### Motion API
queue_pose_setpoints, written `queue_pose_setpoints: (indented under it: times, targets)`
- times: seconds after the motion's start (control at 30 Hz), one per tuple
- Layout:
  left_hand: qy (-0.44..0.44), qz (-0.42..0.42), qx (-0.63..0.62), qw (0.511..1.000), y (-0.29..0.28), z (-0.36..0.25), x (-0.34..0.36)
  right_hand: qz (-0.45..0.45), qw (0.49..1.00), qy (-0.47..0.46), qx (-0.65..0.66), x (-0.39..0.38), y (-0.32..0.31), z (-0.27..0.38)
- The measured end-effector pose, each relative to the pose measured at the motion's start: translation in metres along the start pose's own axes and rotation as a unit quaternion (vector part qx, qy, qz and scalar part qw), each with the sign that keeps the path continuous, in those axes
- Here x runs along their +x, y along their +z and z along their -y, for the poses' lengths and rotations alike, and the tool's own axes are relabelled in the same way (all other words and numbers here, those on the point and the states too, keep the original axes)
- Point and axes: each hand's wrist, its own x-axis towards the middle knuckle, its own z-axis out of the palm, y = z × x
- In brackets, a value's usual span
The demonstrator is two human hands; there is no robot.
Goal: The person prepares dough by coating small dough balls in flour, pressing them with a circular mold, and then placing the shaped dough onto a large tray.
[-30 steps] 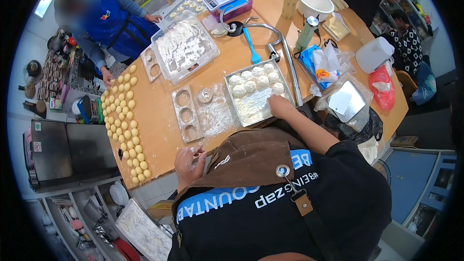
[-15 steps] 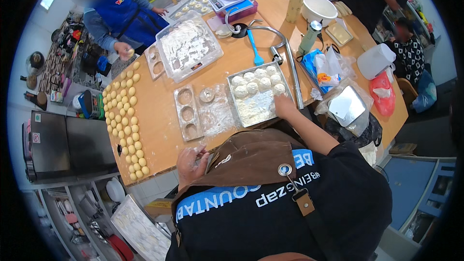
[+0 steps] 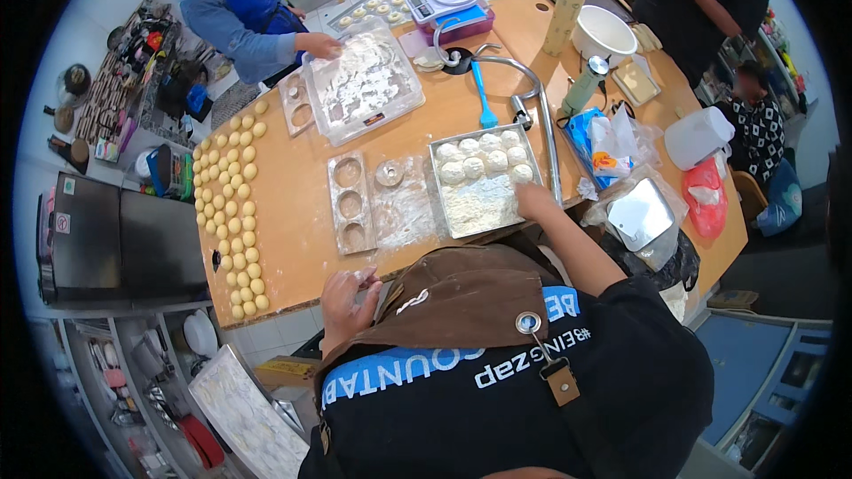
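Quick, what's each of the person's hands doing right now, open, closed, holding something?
Left hand: fingers curled at the table edge, floury; what it holds cannot be told.
Right hand: reaching into the floured metal tray, beside the dough balls; grip cannot be told.

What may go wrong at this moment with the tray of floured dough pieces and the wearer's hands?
The right hand reaches into the metal tray at its near corner, so it might squash a floured dough ball. The left hand hangs at the table edge, so flour or dough may drop off.
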Motion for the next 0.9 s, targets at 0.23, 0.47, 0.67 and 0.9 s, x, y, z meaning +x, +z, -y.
queue_pose_setpoints:
  times: [0.23, 0.47, 0.67, 0.9]
  targets:
    - [0.012, 0.001, 0.015, 1.0, -0.002, 0.0, 0.004, 0.001, 0.976, -0.114, 0.188, 0.028, 0.051, 0.038]
    - [0.004, 0.013, 0.005, 1.0, -0.003, 0.008, 0.003, -0.087, 0.944, -0.136, 0.289, 0.03, 0.028, 0.039]
    - [0.02, -0.004, -0.003, 1.0, -0.021, 0.021, -0.003, 0.055, 0.989, -0.101, 0.088, 0.026, 0.043, 0.063]
    - [-0.011, -0.018, 0.018, 1.0, -0.068, 0.053, -0.028, -0.105, 0.972, -0.107, 0.182, 0.026, 0.034, 0.095]
